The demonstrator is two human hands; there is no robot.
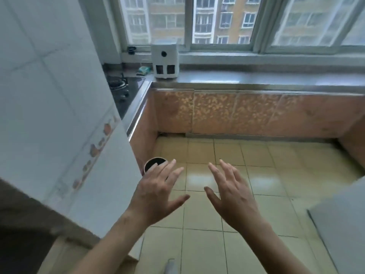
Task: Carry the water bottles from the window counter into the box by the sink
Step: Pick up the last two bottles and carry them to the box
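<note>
Nearest to us, our left hand (158,196) and our right hand (233,196) are both held out in front of the body, fingers spread and straight, palms turned down and a little toward each other; they are apart from one another and neither one holds or touches anything. Below them is the tiled floor (256,194), shiny with a reflection, and just beyond the left hand, near the corner of the white tiled wall (49,95), stands a small round bin (155,164) with a dark inside. On the near right we see the edge of a pale grey appliance or cabinet (343,224); we cannot tell which. Farther on come the orange cabinet doors (237,113), and above them the table (256,79) under the window (217,20). On its left end stands a white boxy device (165,61), and to the far left a gas stove (118,86). We must say clearly that no water bottles are visible on the table, and the box and the sink are also out of view. In our judgement, the step in hand is to walk to the table with free hands. To do it well, we should first turn the head right to search the hidden part, pass clear of the bin, and grip each bottle around its middle.
</note>
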